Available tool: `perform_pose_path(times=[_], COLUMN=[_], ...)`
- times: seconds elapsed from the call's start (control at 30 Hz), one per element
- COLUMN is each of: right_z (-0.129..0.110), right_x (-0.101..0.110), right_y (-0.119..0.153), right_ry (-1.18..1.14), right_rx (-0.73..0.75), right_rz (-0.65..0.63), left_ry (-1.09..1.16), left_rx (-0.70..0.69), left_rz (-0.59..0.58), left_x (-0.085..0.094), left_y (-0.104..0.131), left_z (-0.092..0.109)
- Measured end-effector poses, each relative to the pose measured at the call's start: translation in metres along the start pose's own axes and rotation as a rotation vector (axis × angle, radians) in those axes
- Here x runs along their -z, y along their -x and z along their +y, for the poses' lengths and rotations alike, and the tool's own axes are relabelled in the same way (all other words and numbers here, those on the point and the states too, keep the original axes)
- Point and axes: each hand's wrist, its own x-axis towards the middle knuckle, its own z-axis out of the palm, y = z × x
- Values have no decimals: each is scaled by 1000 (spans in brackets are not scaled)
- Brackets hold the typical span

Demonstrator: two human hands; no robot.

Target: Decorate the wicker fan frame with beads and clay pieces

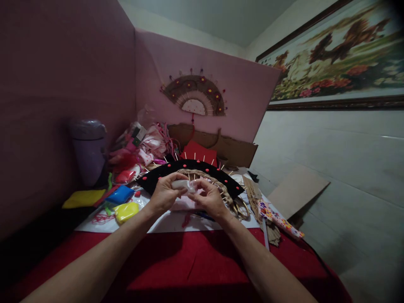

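Note:
Between my two hands is a small white packet [179, 184], soft and partly see-through; I cannot make out its contents. My left hand [163, 195] is closed round its left side with thumb and fingers. The fingertips of my right hand [208, 198] pinch its crinkled right end. Just behind lies a handmade fan [211, 169], a black arc with red dots, pale sticks and a braided straw-coloured band. My hands cover part of the fan's lower middle. Golden-handled scissors [242, 209] rest beside my right wrist, partly hidden by the fan.
Yellow [126, 211] and blue packets [120, 195] lie on the left. A purple bottle [89, 153] stands behind them. Pink fabric and bags [153, 143] are heaped at the back. A patterned folded piece [279, 219] lies right. Another fan [195, 96] hangs on the pink panel.

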Motion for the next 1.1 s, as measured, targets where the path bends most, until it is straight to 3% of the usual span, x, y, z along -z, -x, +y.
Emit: perform_pose_path(times=[0.23,0.4,0.53,0.8,1.0,1.1], right_z=[-4,-10,-7,-5,-14,-15], right_x=[-5,-6,-6,-5,1,3], right_y=[3,4,4,3,2,2], right_ry=[33,111,135,178,-25,-50], right_rx=[55,122,140,153,75,48], right_rz=[39,84,57,7,-25,-44], left_ry=[49,189,240,229,218,207], left_rx=[5,105,203,244,330,330], left_rz=[29,14,3,2,88,74], left_x=[3,9,10,9,12,12], left_y=[0,-4,-4,-3,-5,-5], left_z=[-4,-10,-15,-14,-8,-8])
